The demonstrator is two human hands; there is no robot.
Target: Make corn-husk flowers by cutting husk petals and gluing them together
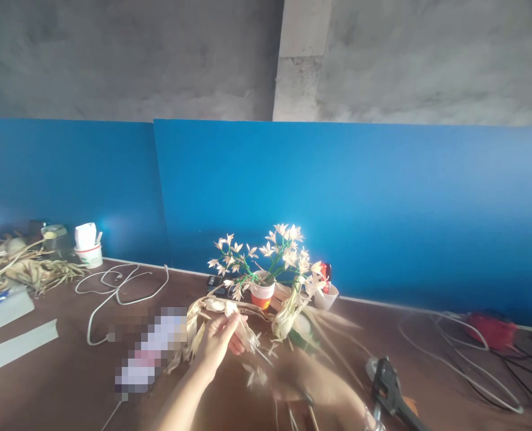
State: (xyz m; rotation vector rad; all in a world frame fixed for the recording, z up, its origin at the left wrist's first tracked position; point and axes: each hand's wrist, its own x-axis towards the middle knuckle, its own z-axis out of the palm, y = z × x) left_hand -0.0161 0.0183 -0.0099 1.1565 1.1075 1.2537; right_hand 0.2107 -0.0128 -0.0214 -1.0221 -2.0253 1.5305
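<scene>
My left hand [221,338] is closed, thumb against fingers, on pale dried husk [250,338] at the front of a loose husk ring [198,320]. To its right, my right hand [299,374] is smeared by motion, and its fingers cannot be made out. Close below it, a thin stick [313,417] and some pale strands lie low in the view. A blurred husk flower [257,376] shows between the two hands. Just beyond them stands a bulb-shaped husk piece [286,320] with pale flowers above it.
Behind the hands, a red-and-white paper cup [262,293] holds green-stemmed husk flowers [288,245]. A white cup [326,297] stands beside it. A black glue gun [389,383] lies at right, near a red object [490,330] and cables. White cord [117,290] and husks [36,269] lie left.
</scene>
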